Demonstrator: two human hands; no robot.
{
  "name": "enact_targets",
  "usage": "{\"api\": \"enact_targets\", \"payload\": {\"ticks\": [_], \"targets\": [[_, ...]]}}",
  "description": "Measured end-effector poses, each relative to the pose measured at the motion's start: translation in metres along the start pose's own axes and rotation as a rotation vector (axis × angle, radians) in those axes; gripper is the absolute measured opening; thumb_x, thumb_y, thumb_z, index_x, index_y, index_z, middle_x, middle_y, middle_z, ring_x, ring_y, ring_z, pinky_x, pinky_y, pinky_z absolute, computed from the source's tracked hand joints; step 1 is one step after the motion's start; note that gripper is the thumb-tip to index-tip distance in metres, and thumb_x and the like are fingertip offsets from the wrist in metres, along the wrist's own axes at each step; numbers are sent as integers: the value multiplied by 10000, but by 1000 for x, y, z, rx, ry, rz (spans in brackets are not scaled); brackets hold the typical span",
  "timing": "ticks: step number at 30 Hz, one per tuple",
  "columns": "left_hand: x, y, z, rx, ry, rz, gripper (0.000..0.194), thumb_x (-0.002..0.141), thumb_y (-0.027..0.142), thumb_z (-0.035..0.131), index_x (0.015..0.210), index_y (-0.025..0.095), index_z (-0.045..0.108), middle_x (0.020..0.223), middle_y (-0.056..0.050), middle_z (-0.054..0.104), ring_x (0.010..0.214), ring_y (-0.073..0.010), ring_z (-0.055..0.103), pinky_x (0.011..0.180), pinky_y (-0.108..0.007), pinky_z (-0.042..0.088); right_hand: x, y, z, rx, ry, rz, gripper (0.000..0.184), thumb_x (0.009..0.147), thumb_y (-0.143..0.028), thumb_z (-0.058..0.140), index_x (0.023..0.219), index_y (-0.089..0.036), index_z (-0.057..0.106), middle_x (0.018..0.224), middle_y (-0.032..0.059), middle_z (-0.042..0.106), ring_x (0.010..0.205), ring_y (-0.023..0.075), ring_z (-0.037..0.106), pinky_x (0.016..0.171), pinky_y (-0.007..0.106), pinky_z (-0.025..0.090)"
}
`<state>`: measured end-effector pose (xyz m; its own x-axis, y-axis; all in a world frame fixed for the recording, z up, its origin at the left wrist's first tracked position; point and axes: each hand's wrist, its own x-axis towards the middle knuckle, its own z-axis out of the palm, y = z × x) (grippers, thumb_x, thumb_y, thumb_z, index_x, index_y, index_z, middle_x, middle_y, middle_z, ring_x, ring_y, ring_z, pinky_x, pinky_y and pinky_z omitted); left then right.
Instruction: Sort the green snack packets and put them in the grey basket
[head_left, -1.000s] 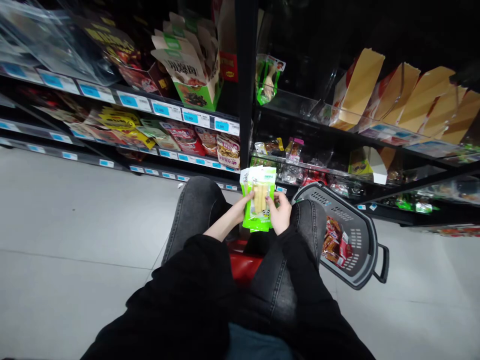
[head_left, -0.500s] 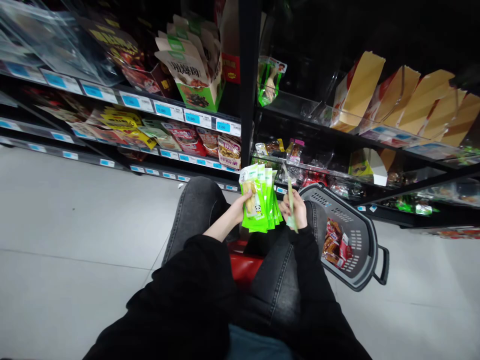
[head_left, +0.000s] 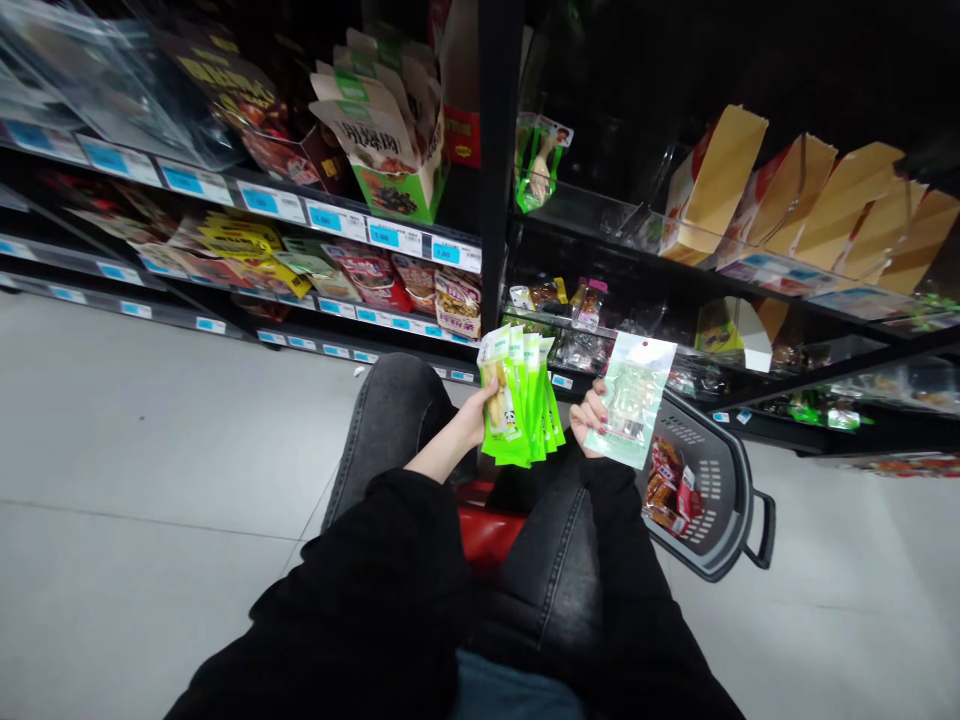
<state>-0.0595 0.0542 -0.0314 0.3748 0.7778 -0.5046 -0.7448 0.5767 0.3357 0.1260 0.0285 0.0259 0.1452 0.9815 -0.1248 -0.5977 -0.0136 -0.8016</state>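
Note:
My left hand is closed on a fan of several bright green snack packets, the front one with a panda picture and a clear window. They are held upright between my knees. To the right, my right hand grips a single pale green snack packet by its left edge. Its flat face is turned towards me, with a hang hole at the top. My thumb is partly hidden. This packet overlaps the near-left rim of a grey shopping basket, in which red and brown snack packets lie.
Ahead stand black shelves with blue-and-white price tags. Upright snack boxes and bagged snacks fill the left side; tan open cartons stand on the right. A red seat shows between my legs. Pale floor tiles lie around.
My right hand has turned its packet from edge-on to flat, so its broad face now shows. The left hand and its green packets stay nearly where they were.

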Motion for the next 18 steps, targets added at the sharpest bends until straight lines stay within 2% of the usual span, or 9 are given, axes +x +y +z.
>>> {"api": "enact_targets", "payload": {"ticks": [5, 13, 15, 18], "targets": [[-1, 2, 0, -32, 11, 0, 307, 780, 283, 550, 1021, 103, 614, 814, -114, 709, 857, -282, 659, 869, -428, 473, 1, 1, -3, 1, -15, -8, 170, 812, -368, 383, 702, -239, 367, 481, -115, 110, 350, 60, -24, 394, 255, 146], [-4, 4, 1, -52, -48, 14, 370, 758, 345, 583, 1043, 111, 617, 824, -109, 710, 894, -296, 647, 860, -435, 477, 9, 10, -13, -9, -52, -30, 226, 783, -444, 400, 704, -233, 415, 480, -113, 170, 343, 58, 40, 404, 246, 182], [-6, 5, 3, -60, -46, 32, 394, 750, 367, 591, 1053, 117, 614, 851, -111, 708, 911, -302, 640, 859, -437, 477, 14, 13, -17, -106, 13, -71, 220, 771, -440, 434, 710, -230, 412, 484, -111, 205, 342, 58, 96, 410, 240, 210], [-8, 6, 6, -76, -30, 63, 415, 751, 384, 586, 1075, 124, 603, 891, -110, 703, 920, -302, 636, 855, -432, 481, 22, 16, -24, -376, 277, -212, 228, 758, -431, 468, 721, -216, 403, 536, -84, 344, 407, 71, 284, 465, 230, 300]]}}
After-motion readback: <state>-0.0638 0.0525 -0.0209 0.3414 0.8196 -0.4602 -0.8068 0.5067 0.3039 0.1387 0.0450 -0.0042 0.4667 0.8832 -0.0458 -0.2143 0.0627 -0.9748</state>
